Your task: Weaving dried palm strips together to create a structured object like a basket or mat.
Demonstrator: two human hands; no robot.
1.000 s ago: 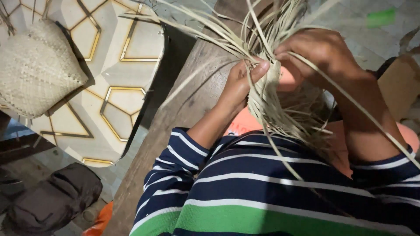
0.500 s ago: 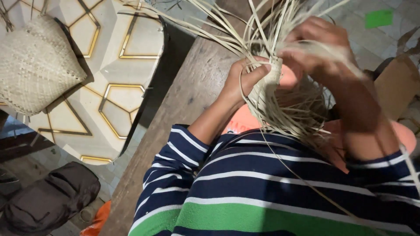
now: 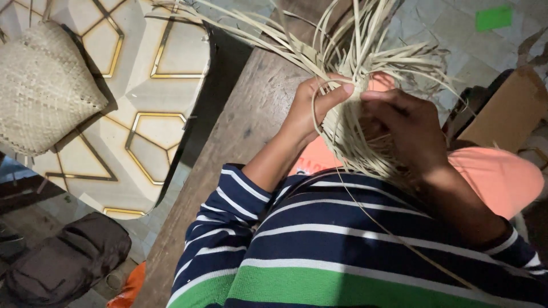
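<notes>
1. The left hand point(image 3: 311, 111) pinches pale straw strips between thumb and forefinger, its grip clenched on the half-woven basket point(image 3: 357, 134).
2. The right hand point(image 3: 408, 131) lies over the weave's right side, fingers curled and grasping the same basket.
3. The basket sits between both hands, over the person's lap, beside the right edge of the wooden table point(image 3: 240, 131); loose strips point(image 3: 348, 45) fan upward.
4. A finished woven basket point(image 3: 43, 88) rests at the far left, well apart, on a patterned white panel point(image 3: 148, 74).
</notes>
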